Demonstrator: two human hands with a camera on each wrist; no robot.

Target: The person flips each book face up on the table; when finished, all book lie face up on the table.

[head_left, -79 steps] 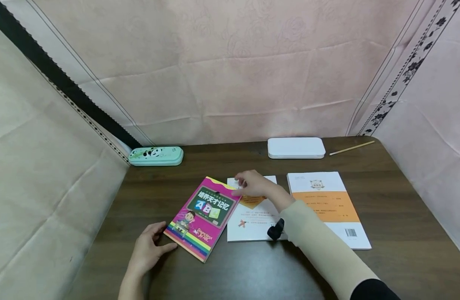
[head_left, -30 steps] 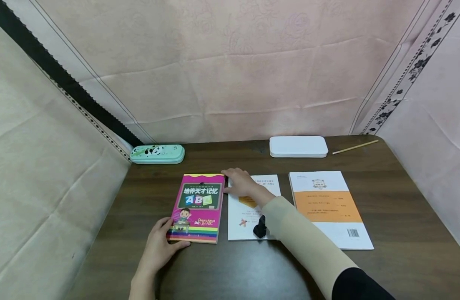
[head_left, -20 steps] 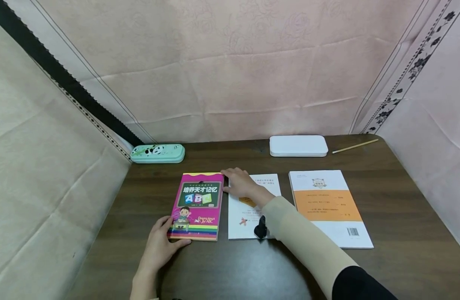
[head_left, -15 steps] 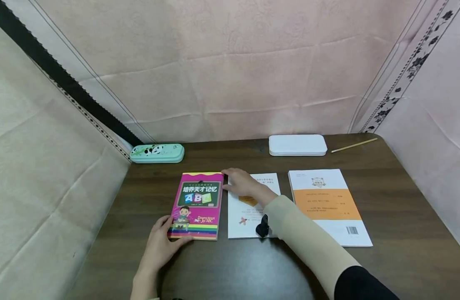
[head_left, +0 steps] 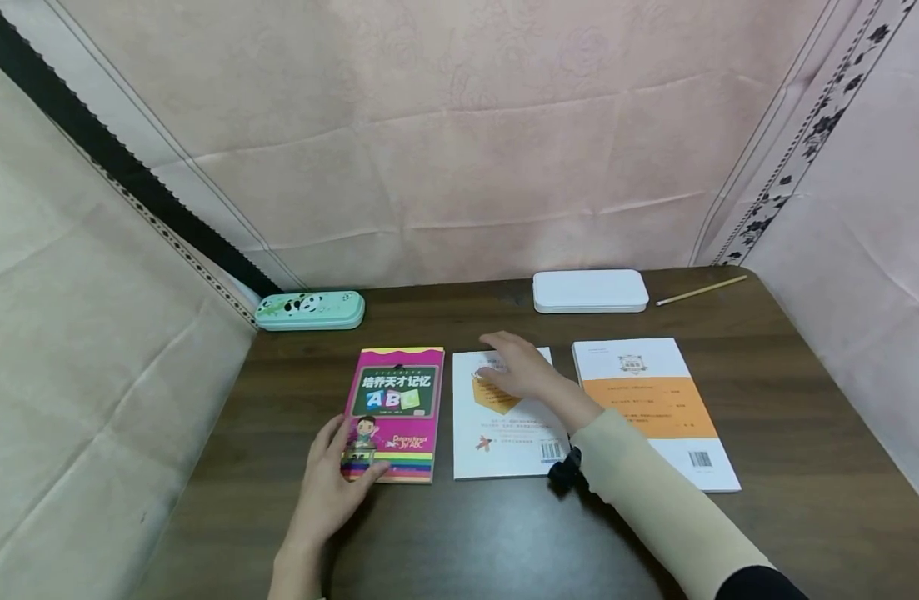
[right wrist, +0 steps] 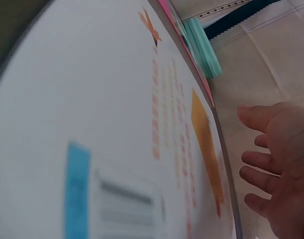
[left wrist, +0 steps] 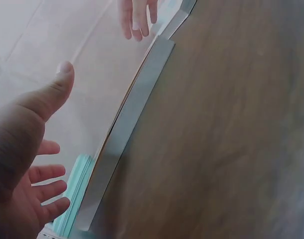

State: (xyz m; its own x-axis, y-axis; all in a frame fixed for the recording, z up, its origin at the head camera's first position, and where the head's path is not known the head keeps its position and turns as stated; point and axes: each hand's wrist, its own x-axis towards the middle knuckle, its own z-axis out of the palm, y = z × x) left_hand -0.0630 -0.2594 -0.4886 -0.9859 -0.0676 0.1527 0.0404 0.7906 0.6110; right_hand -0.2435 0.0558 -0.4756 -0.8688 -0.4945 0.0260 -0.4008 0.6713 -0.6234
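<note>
Fingers of the left hand [head_left: 332, 479] lie relaxed and spread on the near left corner of the pink book [head_left: 395, 412], which lies flat on the dark tabletop [head_left: 474, 542] — a green panda case [head_left: 310, 310] sits well behind it by the wall. Just right of the pink book lies a white booklet [head_left: 496, 437], and the right hand [head_left: 522, 375] hovers over its far end with loosely straight fingers gripping nothing — whether they touch the page I cannot tell. Farther right are an orange-banded book [head_left: 650, 408], a white box [head_left: 590, 292] and a pencil [head_left: 701, 290].

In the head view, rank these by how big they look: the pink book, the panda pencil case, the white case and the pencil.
1. pink book
2. white case and panda pencil case: these look about alike, so no order between them
3. pencil

The book lies nearer the camera, which adds to its apparent size.
</note>
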